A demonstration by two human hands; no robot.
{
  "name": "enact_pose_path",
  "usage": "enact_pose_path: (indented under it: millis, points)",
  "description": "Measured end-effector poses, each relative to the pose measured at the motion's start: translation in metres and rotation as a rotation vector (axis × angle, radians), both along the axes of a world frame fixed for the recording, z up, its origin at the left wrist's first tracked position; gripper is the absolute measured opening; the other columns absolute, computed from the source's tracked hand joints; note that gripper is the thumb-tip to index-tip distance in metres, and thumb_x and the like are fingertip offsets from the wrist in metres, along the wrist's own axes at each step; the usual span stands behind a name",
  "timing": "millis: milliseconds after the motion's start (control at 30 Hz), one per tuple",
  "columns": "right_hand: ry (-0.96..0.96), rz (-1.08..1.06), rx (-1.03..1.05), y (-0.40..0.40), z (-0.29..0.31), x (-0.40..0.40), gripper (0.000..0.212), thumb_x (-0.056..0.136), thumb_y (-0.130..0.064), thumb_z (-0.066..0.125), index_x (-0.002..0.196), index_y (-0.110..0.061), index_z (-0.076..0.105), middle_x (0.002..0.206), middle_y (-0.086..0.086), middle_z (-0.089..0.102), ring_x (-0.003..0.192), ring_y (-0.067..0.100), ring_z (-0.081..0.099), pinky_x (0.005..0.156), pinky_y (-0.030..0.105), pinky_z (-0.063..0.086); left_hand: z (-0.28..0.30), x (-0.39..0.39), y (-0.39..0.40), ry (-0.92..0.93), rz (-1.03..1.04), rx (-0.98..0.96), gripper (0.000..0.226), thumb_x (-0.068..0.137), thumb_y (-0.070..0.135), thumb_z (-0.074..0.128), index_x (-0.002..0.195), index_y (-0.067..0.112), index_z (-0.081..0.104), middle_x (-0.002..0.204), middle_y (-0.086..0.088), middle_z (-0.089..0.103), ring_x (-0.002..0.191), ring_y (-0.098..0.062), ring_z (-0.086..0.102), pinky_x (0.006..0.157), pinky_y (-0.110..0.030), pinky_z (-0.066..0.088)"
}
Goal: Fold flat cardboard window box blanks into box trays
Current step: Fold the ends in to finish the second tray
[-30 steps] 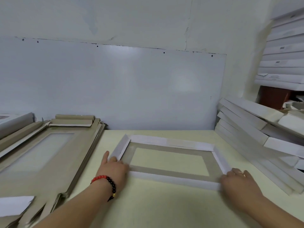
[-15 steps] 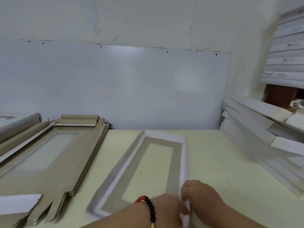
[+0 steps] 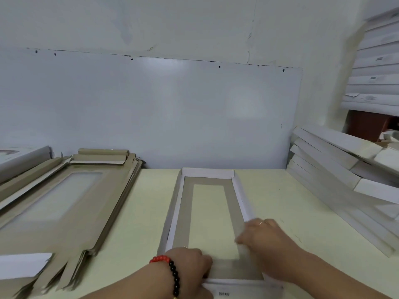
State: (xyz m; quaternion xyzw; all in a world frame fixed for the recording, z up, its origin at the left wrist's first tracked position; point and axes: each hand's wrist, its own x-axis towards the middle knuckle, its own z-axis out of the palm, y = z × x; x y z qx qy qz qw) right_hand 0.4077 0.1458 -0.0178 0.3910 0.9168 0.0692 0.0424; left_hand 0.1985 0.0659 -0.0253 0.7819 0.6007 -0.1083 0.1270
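Now our box tray (image 3: 207, 214) lies straight, long way ahead on the table (image 3: 280, 212), no longer slanted. Our left hand (image 3: 187, 264) and right hand (image 3: 263, 238) curl over its near corners.

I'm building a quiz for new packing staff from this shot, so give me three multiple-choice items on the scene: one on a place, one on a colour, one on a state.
1. Where does the stack of flat blanks lie?
A. left of the tray
B. right of the tray
C. inside the tray

2. What colours are the beads of the bracelet on the left wrist?
A. red and black
B. blue and white
C. all green

3. How does the far end wall of the tray stand?
A. folded up
C. torn off
B. lying flat

Key:
1 A, the brown stack sits on the table to the tray's left.
2 A, red beads run into black ones.
3 A, the white end wall rises at the far end.

The left hand and the right hand both work at the near end.
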Motion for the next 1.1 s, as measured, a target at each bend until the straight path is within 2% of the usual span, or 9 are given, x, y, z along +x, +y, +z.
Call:
enact_pose_path:
  millis: [67, 133, 233, 367, 467, 633, 767, 900, 1100]
  points:
    - [0.143, -0.01, -0.299, -0.016, -0.004, -0.012, 0.055, 0.083, -0.063, 0.044, 0.132, -0.039, 0.046, 0.126, -0.015, 0.055, 0.122, 0.01, 0.045, 0.098, 0.028, 0.031, -0.002, 0.002, 0.004, -0.03, 0.02, 0.037, 0.041, 0.086, 0.054, 0.056, 0.108, 0.019, 0.053, 0.112, -0.005, 0.055, 0.103, -0.028, 0.057, 0.088, -0.039, 0.047]
    - [0.112, 0.013, -0.431, -0.027, -0.014, -0.021, 0.08, 0.068, -0.08, 0.041, 0.137, -0.039, 0.041, 0.13, -0.012, 0.048, 0.121, 0.011, 0.044, 0.099, 0.028, 0.033, -0.003, 0.003, 0.007, -0.051, 0.031, 0.066, 0.042, 0.085, 0.056, 0.058, 0.107, 0.02, 0.054, 0.11, -0.004, 0.057, 0.103, -0.025, 0.056, 0.087, -0.037, 0.047]
    - [0.076, 0.022, -0.24, -0.026, -0.021, -0.023, 0.062, 0.082, -0.068, 0.048, 0.133, -0.032, 0.043, 0.125, -0.006, 0.045, 0.12, 0.013, 0.041, 0.097, 0.031, 0.032, -0.002, -0.004, 0.007, -0.057, 0.026, 0.078, 0.043, 0.079, 0.06, 0.061, 0.103, 0.025, 0.055, 0.106, 0.001, 0.059, 0.099, -0.021, 0.057, 0.087, -0.035, 0.048]
    - [0.132, -0.058, -0.325, -0.017, -0.015, -0.008, 0.035, 0.087, -0.059, 0.053, 0.112, -0.035, 0.048, 0.11, -0.01, 0.049, 0.104, 0.011, 0.043, 0.083, 0.029, 0.036, 0.005, -0.038, 0.007, 0.15, -0.08, 0.164, 0.041, 0.073, 0.06, 0.057, 0.091, 0.023, 0.06, 0.094, 0.003, 0.063, 0.093, -0.019, 0.053, 0.096, -0.033, 0.035]
    - [0.158, -0.096, -0.397, -0.015, -0.008, -0.002, 0.024, 0.084, -0.056, 0.058, 0.095, -0.037, 0.046, 0.098, -0.016, 0.05, 0.091, 0.008, 0.044, 0.074, 0.024, 0.038, 0.002, -0.054, 0.009, 0.164, -0.125, 0.169, 0.035, 0.079, 0.054, 0.056, 0.088, 0.021, 0.059, 0.095, 0.003, 0.06, 0.099, -0.019, 0.046, 0.104, -0.035, 0.022]
    - [0.237, 0.08, -0.367, -0.027, -0.014, -0.03, 0.036, 0.088, -0.049, 0.056, 0.12, -0.032, 0.051, 0.114, -0.011, 0.053, 0.108, 0.01, 0.049, 0.091, 0.026, 0.039, -0.012, -0.041, 0.009, 0.12, -0.207, 0.226, 0.028, 0.087, 0.051, 0.051, 0.094, 0.024, 0.054, 0.1, 0.003, 0.053, 0.105, -0.02, 0.044, 0.106, -0.038, 0.019]
    - [0.343, 0.128, -0.454, -0.039, -0.017, -0.048, 0.03, 0.084, -0.051, 0.055, 0.11, -0.038, 0.047, 0.103, -0.023, 0.049, 0.101, -0.001, 0.046, 0.09, 0.026, 0.041, -0.001, -0.048, 0.011, -0.041, -0.173, 0.143, 0.025, 0.075, 0.038, 0.066, 0.095, 0.032, 0.053, 0.105, 0.012, 0.051, 0.102, -0.01, 0.049, 0.104, -0.026, 0.025]
    - [0.269, 0.145, -0.393, -0.036, -0.021, -0.049, 0.023, 0.092, -0.036, 0.051, 0.115, -0.031, 0.053, 0.119, -0.01, 0.051, 0.112, 0.011, 0.046, 0.095, 0.032, 0.04, 0.003, -0.061, 0.016, 0.03, -0.21, 0.101, 0.038, 0.077, 0.019, 0.06, 0.113, 0.029, 0.052, 0.116, 0.009, 0.047, 0.109, -0.015, 0.045, 0.095, -0.025, 0.04]
    - [0.201, 0.166, -0.285, -0.032, -0.035, -0.051, 0.034, 0.098, -0.033, 0.043, 0.131, -0.028, 0.052, 0.136, -0.01, 0.042, 0.125, 0.012, 0.039, 0.104, 0.028, 0.034, -0.001, -0.057, 0.029, 0.163, -0.382, 0.277, 0.025, 0.08, 0.018, 0.06, 0.103, 0.027, 0.055, 0.105, 0.005, 0.053, 0.103, -0.02, 0.042, 0.079, -0.028, 0.027]
